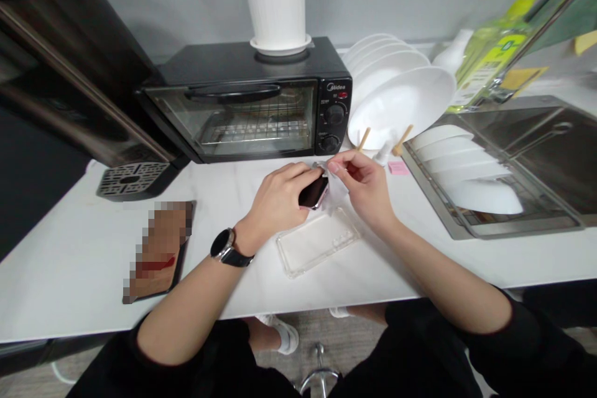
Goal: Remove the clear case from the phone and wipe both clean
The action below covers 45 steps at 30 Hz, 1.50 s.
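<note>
My left hand (284, 194), with a watch (222, 244) on its wrist, is closed around a dark-screened phone (313, 192) with a pinkish edge. Thin white tissue (334, 189) hangs at the phone's right side. My right hand (366, 186) pinches that tissue between thumb and fingers. A clear phone case (318, 241) lies flat on the counter just below both hands. The phone's far end is hidden behind my left fingers.
A black toaster oven (252, 106) stands behind my hands, a white pot (275, 0) on top. White plates (401, 96) lean beside it. At right is a sink (536, 161) with bowls (485, 196). A tablet-like device (161, 252) lies at left on the white counter (60, 261).
</note>
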### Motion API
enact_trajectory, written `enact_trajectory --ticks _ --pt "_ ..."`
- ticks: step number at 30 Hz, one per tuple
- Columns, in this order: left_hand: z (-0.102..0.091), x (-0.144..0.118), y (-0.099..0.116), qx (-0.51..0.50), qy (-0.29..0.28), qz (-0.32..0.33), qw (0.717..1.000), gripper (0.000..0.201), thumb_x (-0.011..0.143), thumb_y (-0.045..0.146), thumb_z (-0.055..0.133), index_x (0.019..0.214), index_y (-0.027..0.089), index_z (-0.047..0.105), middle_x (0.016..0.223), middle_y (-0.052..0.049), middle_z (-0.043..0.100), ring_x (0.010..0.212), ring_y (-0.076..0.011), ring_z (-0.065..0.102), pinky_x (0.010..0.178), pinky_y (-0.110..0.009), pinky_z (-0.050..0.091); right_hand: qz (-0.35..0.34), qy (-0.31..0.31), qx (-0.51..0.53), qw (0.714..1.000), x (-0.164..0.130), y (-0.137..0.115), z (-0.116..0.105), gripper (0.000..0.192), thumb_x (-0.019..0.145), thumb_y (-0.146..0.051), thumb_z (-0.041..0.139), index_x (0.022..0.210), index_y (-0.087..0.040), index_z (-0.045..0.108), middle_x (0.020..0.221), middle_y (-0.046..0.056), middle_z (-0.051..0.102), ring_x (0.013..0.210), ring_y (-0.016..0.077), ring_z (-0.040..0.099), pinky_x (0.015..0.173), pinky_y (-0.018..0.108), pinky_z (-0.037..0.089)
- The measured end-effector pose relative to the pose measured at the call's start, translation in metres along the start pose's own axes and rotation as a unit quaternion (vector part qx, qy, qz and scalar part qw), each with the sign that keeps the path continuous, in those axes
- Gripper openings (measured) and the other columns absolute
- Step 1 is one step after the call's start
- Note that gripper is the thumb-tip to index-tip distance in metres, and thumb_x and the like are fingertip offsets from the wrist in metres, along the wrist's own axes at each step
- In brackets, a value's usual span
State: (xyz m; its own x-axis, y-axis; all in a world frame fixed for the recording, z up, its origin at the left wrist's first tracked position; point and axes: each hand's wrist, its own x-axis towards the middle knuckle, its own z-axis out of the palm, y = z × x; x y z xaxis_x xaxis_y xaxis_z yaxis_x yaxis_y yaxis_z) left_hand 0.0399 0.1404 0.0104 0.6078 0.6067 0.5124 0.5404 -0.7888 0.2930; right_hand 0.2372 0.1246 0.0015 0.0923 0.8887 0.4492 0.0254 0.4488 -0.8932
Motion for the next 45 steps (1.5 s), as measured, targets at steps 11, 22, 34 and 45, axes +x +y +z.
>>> enact_trajectory --ticks 11,22,34,45 --pt "0.000 0.000 0.006 -0.003 -0.003 -0.052 0.999 0.038 0.081 0.008 0.058 0.113 0.018 0.074 0.104 -0.008 0.075 0.096 -0.0243 0.071 0.084 -0.035 0.058 -0.084 -0.031 -0.018 0.996 -0.008 -0.004 0.006 0.015 0.095 -0.038 0.080 0.094 -0.024 0.076 0.087 0.000 0.071 0.078 0.0138 0.063 0.071 0.029 0.053" --pt "0.002 -0.001 0.003 -0.046 0.007 -0.073 0.996 0.036 0.090 0.027 0.068 0.125 0.019 0.073 0.107 -0.008 0.076 0.097 -0.0246 0.073 0.085 -0.036 0.058 -0.250 -0.122 -0.075 0.958 -0.018 -0.014 0.011 0.002 0.098 -0.022 0.076 0.098 -0.023 0.076 0.091 0.002 0.075 0.084 0.0156 0.069 0.076 0.031 0.057" --pt "0.003 -0.001 0.002 -0.020 0.024 0.009 0.999 0.048 0.086 0.010 0.059 0.132 0.018 0.071 0.112 -0.009 0.075 0.098 -0.0237 0.071 0.088 -0.037 0.060 -0.042 0.036 0.010 0.998 -0.003 0.002 0.005 0.025 0.090 -0.048 0.084 0.090 -0.024 0.075 0.084 -0.001 0.073 0.077 0.0144 0.064 0.066 0.028 0.050" --pt "-0.003 0.000 0.004 -0.063 -0.001 -0.044 0.997 0.042 0.090 0.032 0.071 0.131 0.019 0.070 0.109 -0.008 0.075 0.097 -0.0243 0.072 0.086 -0.037 0.058 -0.304 -0.125 -0.092 0.940 -0.024 -0.013 0.012 0.009 0.097 -0.018 0.077 0.103 -0.023 0.076 0.092 0.002 0.075 0.088 0.0169 0.071 0.075 0.032 0.059"
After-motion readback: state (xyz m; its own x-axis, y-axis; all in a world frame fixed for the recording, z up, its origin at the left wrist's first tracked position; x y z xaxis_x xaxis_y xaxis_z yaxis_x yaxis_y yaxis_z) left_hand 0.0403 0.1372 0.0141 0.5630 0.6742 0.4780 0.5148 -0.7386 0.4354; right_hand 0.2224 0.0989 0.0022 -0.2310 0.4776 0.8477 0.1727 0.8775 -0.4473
